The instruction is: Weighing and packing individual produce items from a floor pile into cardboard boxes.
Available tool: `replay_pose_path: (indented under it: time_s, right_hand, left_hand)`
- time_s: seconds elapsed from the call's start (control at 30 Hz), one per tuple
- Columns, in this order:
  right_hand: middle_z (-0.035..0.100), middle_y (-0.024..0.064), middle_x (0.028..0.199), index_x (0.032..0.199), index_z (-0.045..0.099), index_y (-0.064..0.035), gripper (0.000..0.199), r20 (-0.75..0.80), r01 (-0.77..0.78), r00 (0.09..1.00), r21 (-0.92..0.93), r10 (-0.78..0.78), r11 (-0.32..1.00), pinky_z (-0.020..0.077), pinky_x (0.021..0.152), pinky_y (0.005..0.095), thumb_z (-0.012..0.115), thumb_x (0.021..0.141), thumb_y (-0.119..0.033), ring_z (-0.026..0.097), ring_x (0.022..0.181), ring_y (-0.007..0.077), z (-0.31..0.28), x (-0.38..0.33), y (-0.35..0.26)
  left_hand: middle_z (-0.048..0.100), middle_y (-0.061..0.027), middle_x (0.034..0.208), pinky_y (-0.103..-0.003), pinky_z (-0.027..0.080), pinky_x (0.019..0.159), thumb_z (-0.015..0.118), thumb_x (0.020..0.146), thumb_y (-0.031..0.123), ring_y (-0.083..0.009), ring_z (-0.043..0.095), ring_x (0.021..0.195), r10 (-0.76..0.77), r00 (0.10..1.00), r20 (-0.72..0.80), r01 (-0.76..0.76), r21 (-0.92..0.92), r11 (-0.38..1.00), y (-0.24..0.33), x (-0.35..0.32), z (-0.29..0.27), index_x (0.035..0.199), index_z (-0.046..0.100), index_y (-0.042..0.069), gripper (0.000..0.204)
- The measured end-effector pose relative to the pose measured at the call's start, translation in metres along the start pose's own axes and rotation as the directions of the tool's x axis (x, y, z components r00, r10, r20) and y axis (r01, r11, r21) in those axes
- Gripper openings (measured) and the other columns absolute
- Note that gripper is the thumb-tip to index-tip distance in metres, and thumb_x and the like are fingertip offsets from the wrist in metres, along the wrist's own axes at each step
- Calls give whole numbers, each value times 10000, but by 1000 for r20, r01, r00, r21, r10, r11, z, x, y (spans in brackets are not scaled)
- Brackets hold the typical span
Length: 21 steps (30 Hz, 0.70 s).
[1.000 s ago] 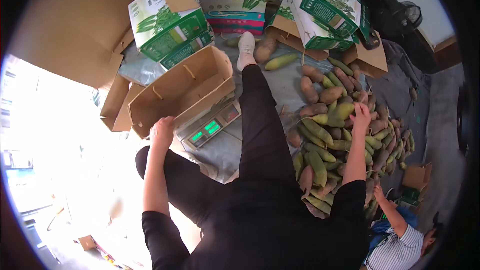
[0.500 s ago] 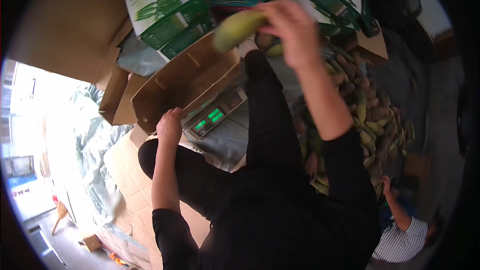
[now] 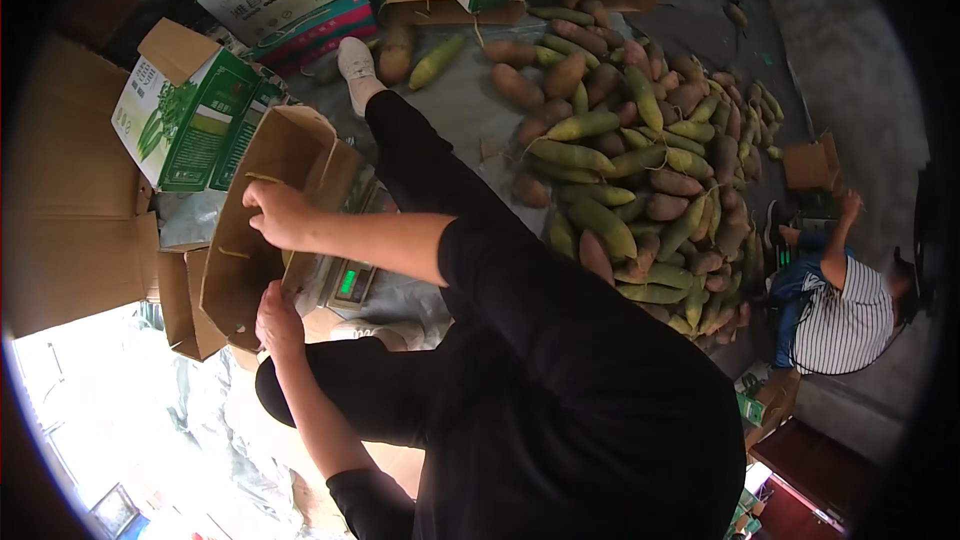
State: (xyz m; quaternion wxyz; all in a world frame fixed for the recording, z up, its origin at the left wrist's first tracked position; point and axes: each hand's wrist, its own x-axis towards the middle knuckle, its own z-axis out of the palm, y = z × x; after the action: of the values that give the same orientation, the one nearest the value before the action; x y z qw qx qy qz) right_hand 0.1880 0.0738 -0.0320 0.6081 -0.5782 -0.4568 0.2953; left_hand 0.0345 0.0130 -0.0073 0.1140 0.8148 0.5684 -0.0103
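Note:
A long cardboard box (image 3: 262, 136) stands open-topped before me, tilted across the view, with cord handles along its inner side. My left hand (image 3: 280, 322) grips its near rim close to a corner. Over the box opening, my right hand (image 3: 278, 217) has bent, parted fingers beside a cord handle (image 3: 263, 178), with no vegetable visible in them. The dark box floor is partly hidden by my hands. Under the box, a scale (image 3: 352, 282) shows a lit green display. To the right lies a big heap of long green and reddish-brown radishes (image 3: 590, 220).
Printed green-and-white cartons (image 3: 200, 125) stand at the left and back, with a smaller brown carton (image 3: 182, 305) beside my box. One green radish (image 3: 437, 62) lies near my outstretched foot. A person in a striped shirt (image 3: 845, 320) sits beyond the heap.
The green radish has left my right hand, which has come down from the far side to the box. My left hand stays at the rim. The view has swung right.

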Motion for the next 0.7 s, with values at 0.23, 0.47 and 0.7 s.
replay_pose_path:
  time_s: [0.23, 0.47, 0.7]
  right_hand:
    - [654, 60, 821, 905, 649, -50, 158, 133, -105, 985, -59, 112, 993, 480, 674, 266, 631, 781, -147, 602, 748, 109, -166, 17, -13]
    - [636, 148, 860, 836, 657, -101, 139, -302, -430, 903, -605, 307, 670, 472, 741, 417, 550, 765, -156, 593, 858, 345, -369, -50, 135]
    - [618, 184, 937, 927, 643, -69, 180, -400, -542, 779, -817, 483, 198, 469, 812, 426, 533, 794, -122, 580, 885, 371, -421, -110, 176]
  left_hand:
    - [604, -150, 941, -446, 449, 700, 516, 831, 116, -363, 572, 869, 43, 997, -65, -45, -21, 999, -18, -9, 2, 959, 559, 58, 147]
    - [607, -141, 951, -449, 450, 713, 532, 823, 147, -353, 575, 885, 10, 997, -78, -6, 43, 999, -10, -2, 5, 980, 554, 63, 180]
    - [607, -137, 935, -448, 451, 707, 535, 819, 157, -354, 577, 869, -14, 997, -78, 19, 52, 998, -5, -1, 4, 981, 554, 69, 185]
